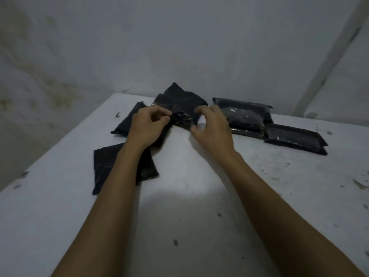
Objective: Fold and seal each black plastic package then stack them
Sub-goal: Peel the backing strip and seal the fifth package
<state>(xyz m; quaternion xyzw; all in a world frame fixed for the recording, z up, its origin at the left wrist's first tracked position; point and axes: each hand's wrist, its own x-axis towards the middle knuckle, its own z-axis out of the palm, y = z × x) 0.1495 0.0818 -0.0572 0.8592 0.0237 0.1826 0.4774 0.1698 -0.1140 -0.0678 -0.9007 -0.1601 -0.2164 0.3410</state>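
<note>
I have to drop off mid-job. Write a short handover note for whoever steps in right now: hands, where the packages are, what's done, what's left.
Left hand: pinches the crumpled edge of the package being worked, mid-table.
Right hand: fingers curled above the same package's right side; whether it has a grip cannot be told.
Done, by the look of it: folded packages lie overlapping on the right, with another folded package beside them.
Left: finish the fold and seal on the current one, then the flat bags on the left, one at the far left and one nearer partly under the left forearm. The finished ones are not in a neat stack yet.
</note>
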